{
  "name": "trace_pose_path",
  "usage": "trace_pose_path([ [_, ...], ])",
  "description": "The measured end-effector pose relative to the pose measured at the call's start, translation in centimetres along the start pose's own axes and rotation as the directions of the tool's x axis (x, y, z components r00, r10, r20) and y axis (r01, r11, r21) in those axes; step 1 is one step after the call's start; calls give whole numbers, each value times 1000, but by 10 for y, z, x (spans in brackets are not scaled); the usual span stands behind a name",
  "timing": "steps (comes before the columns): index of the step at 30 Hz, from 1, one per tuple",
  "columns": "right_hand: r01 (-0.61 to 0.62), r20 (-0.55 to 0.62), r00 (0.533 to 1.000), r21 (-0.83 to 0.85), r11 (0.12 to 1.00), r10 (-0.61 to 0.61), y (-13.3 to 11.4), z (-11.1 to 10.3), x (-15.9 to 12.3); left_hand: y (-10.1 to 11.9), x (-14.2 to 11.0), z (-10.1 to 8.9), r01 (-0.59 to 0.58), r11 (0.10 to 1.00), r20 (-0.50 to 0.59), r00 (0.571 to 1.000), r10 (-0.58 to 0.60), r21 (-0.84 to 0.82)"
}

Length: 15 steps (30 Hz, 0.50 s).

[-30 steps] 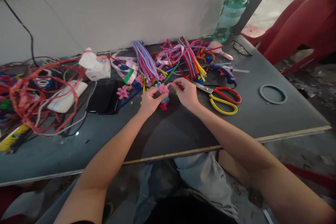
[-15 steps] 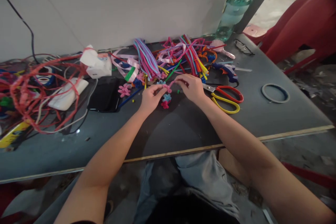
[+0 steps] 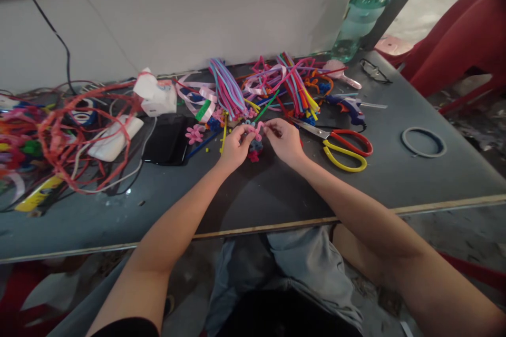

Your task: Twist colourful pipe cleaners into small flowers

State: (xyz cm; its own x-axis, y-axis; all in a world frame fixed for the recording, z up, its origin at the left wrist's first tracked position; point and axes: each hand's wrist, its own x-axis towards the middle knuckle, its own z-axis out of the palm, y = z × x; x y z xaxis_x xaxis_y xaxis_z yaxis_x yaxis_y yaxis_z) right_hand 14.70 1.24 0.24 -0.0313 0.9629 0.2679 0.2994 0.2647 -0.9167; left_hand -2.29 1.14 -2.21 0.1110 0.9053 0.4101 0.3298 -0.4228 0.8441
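My left hand pinches a pink pipe cleaner between thumb and fingers. The fingers of my right hand are closed on the other part of it, which curves up between the two hands. Just below them on the table lie a small blue pipe-cleaner flower and a deep pink one, partly shaded. A finished-looking pink flower rests left of my left hand. To the right of my right hand, scissors with red and yellow handles lie with their blades pointing toward the pipe-cleaner pile.
Behind my hands are bundles of coloured pipe cleaners and ribbons. A black phone, tangled red cord and a white box lie left. A glue gun, grey ring and green bottle stand or lie right.
My hands have drawn closer together, and the pink pipe cleaner between them is now bent into a curve. The whole view has shifted slightly, so the table's things appear further right.
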Motion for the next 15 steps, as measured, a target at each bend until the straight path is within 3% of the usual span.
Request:
trace_pose_path([
  [5,-1,76,997,141,990,-10,-2,7,-5,4,1,0,17,997,-24,1000,-16,73],
  [15,68,100,992,90,994,-77,-4,0,-3,10,-1,0,14,995,-174,985,3,96],
])
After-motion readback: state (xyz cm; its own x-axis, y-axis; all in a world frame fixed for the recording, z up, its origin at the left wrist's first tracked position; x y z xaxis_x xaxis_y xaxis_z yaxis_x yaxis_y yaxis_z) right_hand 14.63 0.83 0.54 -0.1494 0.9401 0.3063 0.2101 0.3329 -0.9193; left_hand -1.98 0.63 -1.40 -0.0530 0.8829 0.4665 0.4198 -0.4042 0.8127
